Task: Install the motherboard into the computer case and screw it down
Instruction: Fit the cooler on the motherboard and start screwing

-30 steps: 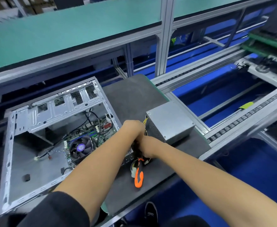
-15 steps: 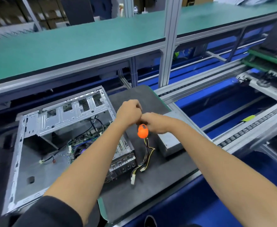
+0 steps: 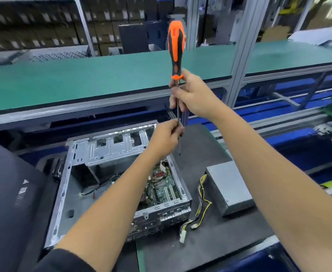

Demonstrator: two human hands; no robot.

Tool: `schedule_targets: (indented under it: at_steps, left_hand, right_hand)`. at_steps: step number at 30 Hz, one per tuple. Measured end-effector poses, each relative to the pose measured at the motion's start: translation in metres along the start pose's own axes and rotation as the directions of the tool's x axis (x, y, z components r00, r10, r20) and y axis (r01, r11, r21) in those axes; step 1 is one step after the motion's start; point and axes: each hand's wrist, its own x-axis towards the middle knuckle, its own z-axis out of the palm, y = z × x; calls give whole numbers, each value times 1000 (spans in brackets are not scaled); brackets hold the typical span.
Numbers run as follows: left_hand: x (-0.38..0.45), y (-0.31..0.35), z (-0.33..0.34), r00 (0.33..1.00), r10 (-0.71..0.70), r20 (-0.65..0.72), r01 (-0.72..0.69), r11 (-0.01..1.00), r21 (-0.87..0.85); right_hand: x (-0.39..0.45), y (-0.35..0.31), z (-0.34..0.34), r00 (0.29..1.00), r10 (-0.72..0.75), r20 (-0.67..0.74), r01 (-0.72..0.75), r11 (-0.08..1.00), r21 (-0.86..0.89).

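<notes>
Right hand (image 3: 192,97) gripped the screwdriver (image 3: 176,50) where the orange-and-black handle meets the shaft, fingers curled round it, tool held upright above the bench with the tip pointing down. Left hand (image 3: 166,139) pinched the shaft lower down, fingertips closed on the metal; whether a screw sat between them or on the tip could not be told. Tip hung in the air over the dark mat (image 3: 200,146), just beside the far right corner of the computer case (image 3: 110,148), touching nothing.

Motherboard (image 3: 163,188) lay inside the open case, at its right side toward the near right corner, partly hidden by the left forearm. Case lay on its side at the left of the bench. Power supply (image 3: 230,187) stood on the mat to the right of the case, apart from it, its yellow and black cables (image 3: 202,205) trailing toward the bench's near edge.

Judgement: step in hand was readying the driver for the board screws. To do it well: move the right hand up onto the handle, steady the shaft with the left, bring the tip down square on a mounting hole, keep the shaft vertical, press lightly and avoid slipping onto the board.
</notes>
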Motion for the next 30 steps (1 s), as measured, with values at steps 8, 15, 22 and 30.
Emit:
schedule_targets:
  at_steps: [8,15,22,30]
  left_hand:
    - [-38,-50,-66,987,-153,44,151,987,48]
    - [-77,-98,-67,956,-258,141,250,965,73]
    - [-99,-147,-43,877,-403,260,311,891,331]
    - [-93,-153,-30,818,-433,378,328,892,312]
  right_hand:
    - [38,-29,75,993,-113,-14,114,992,55]
    - [28,9,131,999,-49,-8,48,998,-31]
    - [20,34,138,1000,17,6,-17,1000,-23]
    - [19,44,134,1000,25,4,-25,1000,14]
